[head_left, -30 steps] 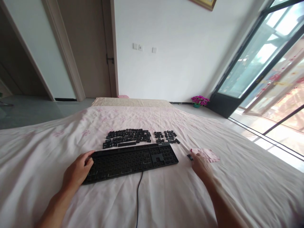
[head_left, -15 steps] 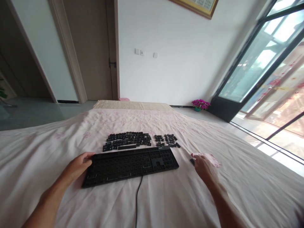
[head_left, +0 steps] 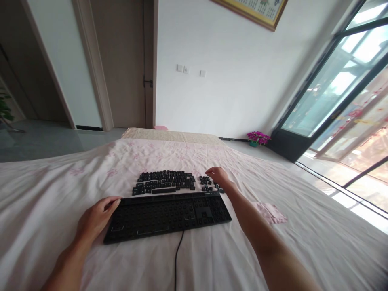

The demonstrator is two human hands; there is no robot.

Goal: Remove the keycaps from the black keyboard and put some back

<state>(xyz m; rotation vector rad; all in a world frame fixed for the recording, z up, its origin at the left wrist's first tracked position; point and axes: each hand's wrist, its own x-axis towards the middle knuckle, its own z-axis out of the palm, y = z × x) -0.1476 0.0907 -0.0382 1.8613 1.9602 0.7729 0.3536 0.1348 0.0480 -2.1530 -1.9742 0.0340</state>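
Note:
My left hand [head_left: 99,214] grips the upper left corner of a black keyboard [head_left: 169,214], thumb and fingers closed on its edge. The keyboard's caps are off, so its bare key sockets show, and a cable [head_left: 176,254] runs from its near edge. Behind it lie loose black keycaps [head_left: 165,180] in rows, including a long space bar. My right hand [head_left: 217,175] is over a smaller group of keycaps [head_left: 206,184] on the right, its fingers stretched leftward, nothing seen in them. Hand and forearm partly hide this group.
Right of my forearm lies a pink cloth [head_left: 271,213]. Everything rests on a wrinkled pale pink sheet [head_left: 306,226]. Beyond are a white wall, a closed door [head_left: 121,60], pink flowers in a pot [head_left: 257,138] and a glass door [head_left: 327,85] on the right.
My right hand has left the pink cloth and moved left and away from me, to the right-hand keycaps. A dark object beside the cloth no longer shows. My left hand keeps its grip.

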